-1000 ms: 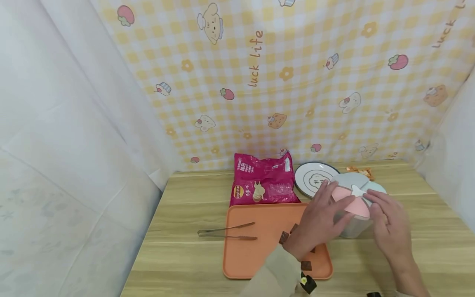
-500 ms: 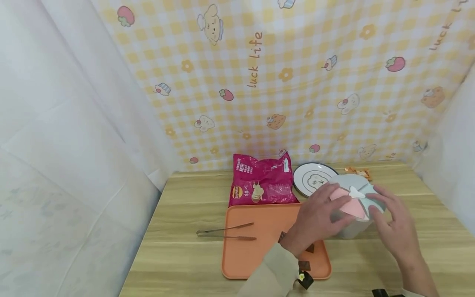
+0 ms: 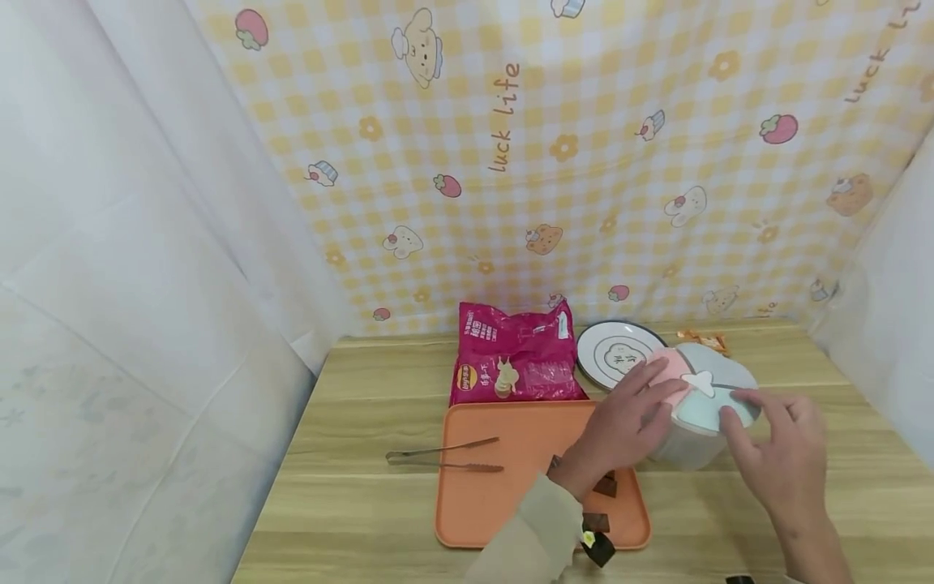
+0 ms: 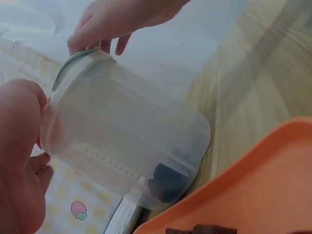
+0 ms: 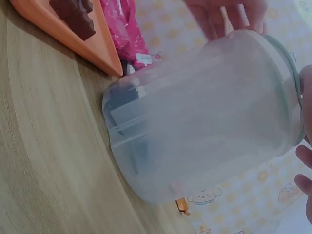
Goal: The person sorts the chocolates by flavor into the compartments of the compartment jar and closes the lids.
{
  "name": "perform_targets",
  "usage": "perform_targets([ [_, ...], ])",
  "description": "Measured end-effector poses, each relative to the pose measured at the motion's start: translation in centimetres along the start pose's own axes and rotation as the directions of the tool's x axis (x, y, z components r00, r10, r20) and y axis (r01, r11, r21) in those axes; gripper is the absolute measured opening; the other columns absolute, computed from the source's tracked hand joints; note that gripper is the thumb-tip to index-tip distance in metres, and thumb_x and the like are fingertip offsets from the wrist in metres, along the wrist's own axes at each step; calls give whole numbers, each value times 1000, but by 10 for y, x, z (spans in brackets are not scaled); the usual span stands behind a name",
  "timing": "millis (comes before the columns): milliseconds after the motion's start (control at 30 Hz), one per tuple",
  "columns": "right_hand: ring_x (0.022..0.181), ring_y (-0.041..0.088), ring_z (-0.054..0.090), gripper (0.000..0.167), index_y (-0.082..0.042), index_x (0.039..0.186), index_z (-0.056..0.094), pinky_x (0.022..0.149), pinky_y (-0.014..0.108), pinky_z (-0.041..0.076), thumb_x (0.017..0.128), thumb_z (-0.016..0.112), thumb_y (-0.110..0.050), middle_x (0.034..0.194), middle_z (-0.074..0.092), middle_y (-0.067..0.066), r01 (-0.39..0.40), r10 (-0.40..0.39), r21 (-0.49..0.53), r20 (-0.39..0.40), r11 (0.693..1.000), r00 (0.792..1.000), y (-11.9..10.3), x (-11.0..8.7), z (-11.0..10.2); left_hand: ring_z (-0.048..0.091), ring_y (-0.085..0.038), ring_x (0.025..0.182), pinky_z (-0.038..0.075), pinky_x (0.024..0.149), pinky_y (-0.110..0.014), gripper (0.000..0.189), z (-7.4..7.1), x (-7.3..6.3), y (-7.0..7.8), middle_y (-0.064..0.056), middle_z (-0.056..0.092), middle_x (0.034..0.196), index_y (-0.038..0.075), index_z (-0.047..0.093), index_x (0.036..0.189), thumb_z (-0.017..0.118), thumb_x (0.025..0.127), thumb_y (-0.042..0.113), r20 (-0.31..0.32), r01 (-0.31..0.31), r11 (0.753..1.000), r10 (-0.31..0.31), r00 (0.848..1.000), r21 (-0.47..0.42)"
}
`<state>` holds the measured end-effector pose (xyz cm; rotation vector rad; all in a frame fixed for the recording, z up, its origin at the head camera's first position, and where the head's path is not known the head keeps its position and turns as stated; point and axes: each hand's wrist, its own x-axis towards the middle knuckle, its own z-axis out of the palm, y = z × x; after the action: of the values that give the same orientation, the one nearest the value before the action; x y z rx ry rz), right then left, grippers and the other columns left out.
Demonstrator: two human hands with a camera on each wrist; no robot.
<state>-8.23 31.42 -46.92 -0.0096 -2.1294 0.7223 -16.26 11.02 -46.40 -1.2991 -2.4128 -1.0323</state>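
A round lid [image 3: 711, 410] with pink, grey-blue and light green sections and a white centre piece sits on a translucent food container [image 3: 686, 454]. My left hand [image 3: 627, 418] grips the lid's left edge, fingers over the pink part. On the opposite side my right hand [image 3: 788, 450] pinches the rim, its thumb at the front. The container stands upright on the table. Through its wall a dark item [image 4: 168, 183] shows near the bottom in the left wrist view; its kind is unclear. The right wrist view shows dark contents behind the cloudy wall [image 5: 204, 112].
Left of the container lies an orange tray [image 3: 496, 507] bearing brown chocolate-like pieces [image 3: 596, 522]. Metal tongs [image 3: 445, 456] lie across its left edge. Behind are a magenta chip bag [image 3: 521, 357], a white plate [image 3: 594, 345] and a small orange wrapper [image 3: 704, 339].
The lid has turned clockwise as seen from above, its pink section moving from the front to the left rear. My right fingers have shifted outward along the rim.
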Motion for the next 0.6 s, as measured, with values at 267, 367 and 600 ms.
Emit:
perform_targets([
  [267,91,0,35,29,4,94,74,77,26,23,73,74,-16,85,49,12,94,-92,77,-29,993,995,-1,-4,3,22,-10,151,32,115,-34,35,7,9,-10,4,29,166,16,59,136,33,113,27,8,30,965,-29,1000,-262],
  [367,104,8,49,31,4,92,75,92,23,29,76,73,-22,92,60,20,161,-157,121,-41,980,987,0,-3,4,24,-10,150,30,115,-30,34,8,12,-14,1,33,164,14,61,133,34,113,19,-6,12,950,-15,1000,-311],
  [600,148,23,34,45,2,122,67,119,27,20,80,82,-5,141,59,21,132,-191,251,225,959,955,5,0,-5,30,-9,148,28,116,-28,36,7,12,-22,1,45,155,14,67,134,45,108,3,-69,-51,942,29,997,-331],
])
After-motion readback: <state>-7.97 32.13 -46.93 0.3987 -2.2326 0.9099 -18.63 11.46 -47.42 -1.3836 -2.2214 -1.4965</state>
